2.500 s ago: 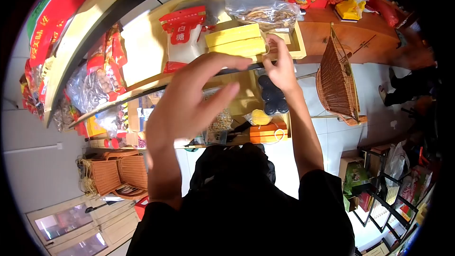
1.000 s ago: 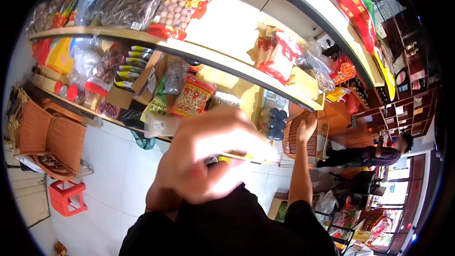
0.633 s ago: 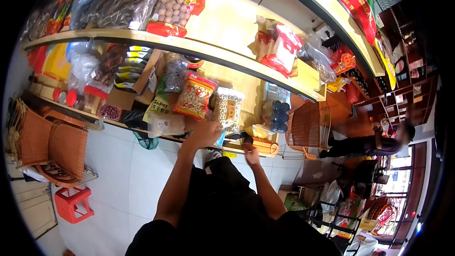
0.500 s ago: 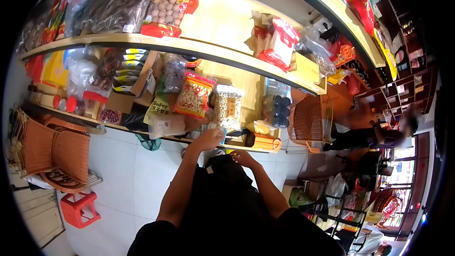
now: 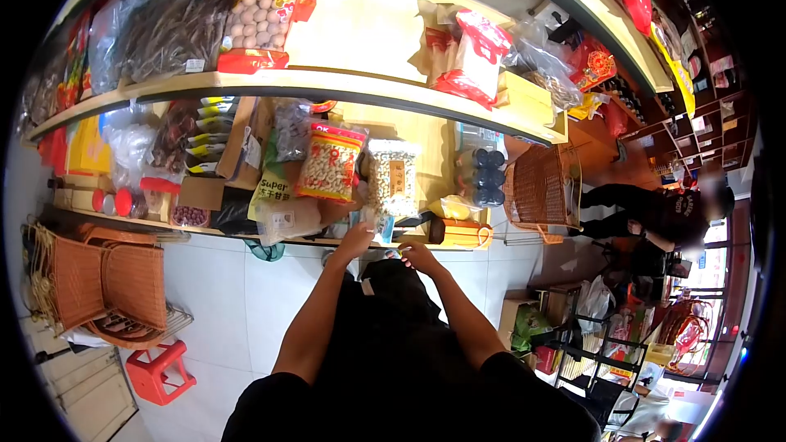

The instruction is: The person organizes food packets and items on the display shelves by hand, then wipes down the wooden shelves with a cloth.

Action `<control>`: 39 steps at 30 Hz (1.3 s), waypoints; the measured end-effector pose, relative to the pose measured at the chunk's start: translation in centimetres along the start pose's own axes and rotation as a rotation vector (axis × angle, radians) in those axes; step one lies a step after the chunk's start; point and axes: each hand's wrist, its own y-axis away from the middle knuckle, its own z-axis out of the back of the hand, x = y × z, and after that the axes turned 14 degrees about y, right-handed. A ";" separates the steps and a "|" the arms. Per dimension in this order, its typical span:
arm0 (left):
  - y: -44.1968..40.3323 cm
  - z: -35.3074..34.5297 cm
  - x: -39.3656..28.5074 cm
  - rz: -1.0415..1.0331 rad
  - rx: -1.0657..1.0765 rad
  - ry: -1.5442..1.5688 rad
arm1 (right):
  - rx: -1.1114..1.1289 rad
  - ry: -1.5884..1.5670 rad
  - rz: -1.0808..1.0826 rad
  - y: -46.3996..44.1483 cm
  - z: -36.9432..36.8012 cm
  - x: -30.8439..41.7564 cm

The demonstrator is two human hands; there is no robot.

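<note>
My left hand point(image 5: 357, 239) is closed at the lower shelf's front edge, beside a pale blue and white item point(image 5: 384, 229). Whether its fingers grip that item I cannot make out. My right hand point(image 5: 420, 258) is a little lower and to the right, its fingers pinched together; anything between them is too small to name. Just above my hands, a clear bag of pale pieces with a tan label point(image 5: 394, 180) stands on the lower shelf. Left of it is a red and yellow bag of similar pieces point(image 5: 332, 164). An orange item point(image 5: 463, 234) lies right of my hands.
The upper shelf point(image 5: 327, 96) overhangs the lower one. Dark-capped bottles point(image 5: 489, 176) and a wicker basket point(image 5: 543, 187) are to the right. At left are a wicker chair point(image 5: 110, 282) and a red stool point(image 5: 161, 371). Another person point(image 5: 667, 214) stands at far right, near a black rack point(image 5: 594, 348).
Both hands have shifted slightly, the left a little leftward and the right slightly upward. My view has moved a little. The other person at the right has changed posture.
</note>
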 end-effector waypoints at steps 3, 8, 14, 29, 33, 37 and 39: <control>-0.3 -0.1 0.8 0.136 -0.055 0.022 | -0.035 -0.018 -0.009 -0.5 0.2 -0.1; -1.9 -0.2 3.6 0.253 -0.045 0.041 | -0.124 -0.071 0.039 -0.9 0.4 -0.4; -3.8 0.2 3.6 0.063 -0.009 -0.046 | -0.160 -0.218 -0.026 -2.3 0.2 -1.6; -6.3 0.1 2.3 0.174 -0.101 0.155 | -0.442 0.230 -0.212 -10.7 1.2 -2.1; -7.2 0.1 -1.0 0.164 0.016 0.190 | -0.422 0.129 -0.271 -9.7 1.6 -0.5; -8.6 -0.5 -0.3 0.086 -0.053 0.200 | -0.494 0.118 -0.202 -9.2 2.2 -0.6; -9.7 -0.6 0.6 0.080 -0.074 0.220 | -0.450 0.068 -0.220 -9.0 3.1 -0.3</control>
